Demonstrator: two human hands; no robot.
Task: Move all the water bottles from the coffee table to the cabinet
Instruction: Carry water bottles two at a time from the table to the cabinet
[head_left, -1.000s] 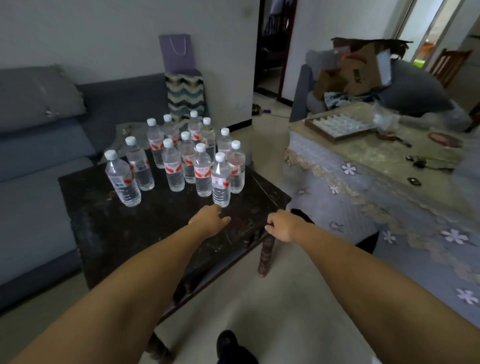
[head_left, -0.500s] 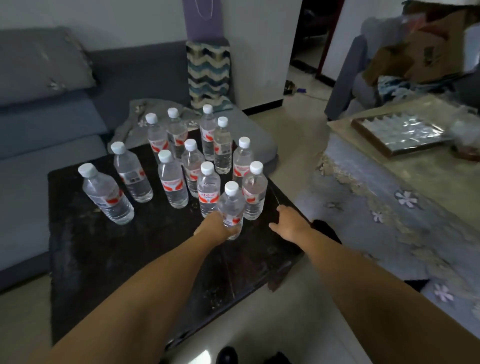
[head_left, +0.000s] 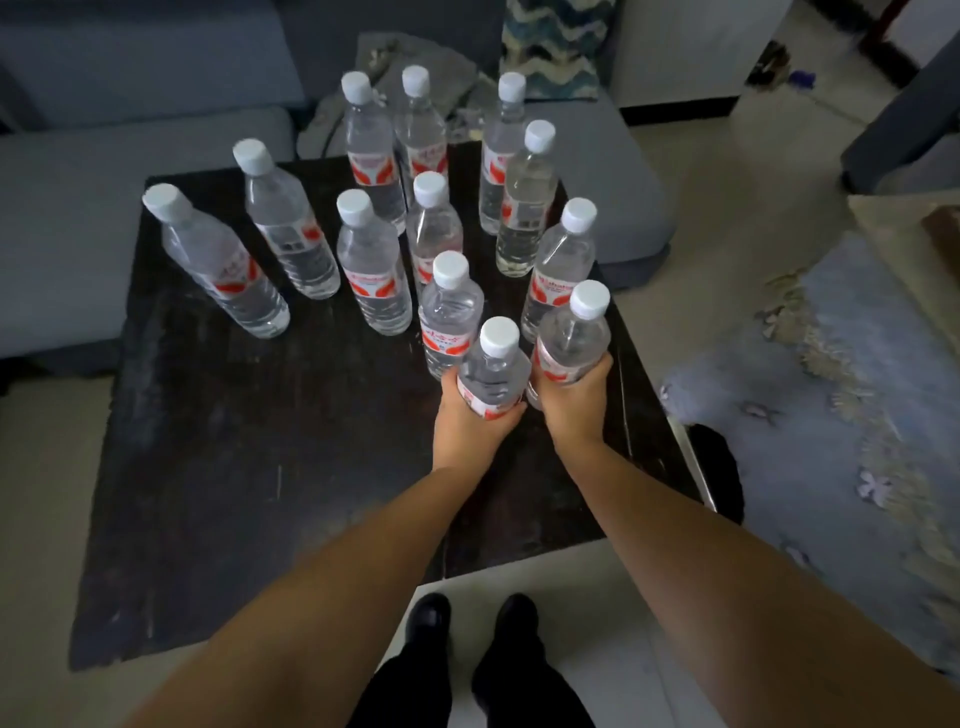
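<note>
On the dark tabletop, toward 2 o'clock | left hand wrapped around the nearest bottle | right hand wrapped around the bottle beside it | other bottles stand behind, 12 o'clock

From where I look down, the tabletop fills the middle, with eleven bottles standing on its far half. My left hand wraps the nearest bottle at the front of the cluster; just beside it at three o'clock, my right hand wraps a second bottle. Touching-close at eleven o'clock of the nearest one stands a third bottle. The others spread behind toward twelve, two of them apart at ten o'clock. A sofa lies beyond the tabletop from nine to twelve. A rug lies on the floor at three o'clock. My shoes stand at six o'clock, off the near edge.
</note>
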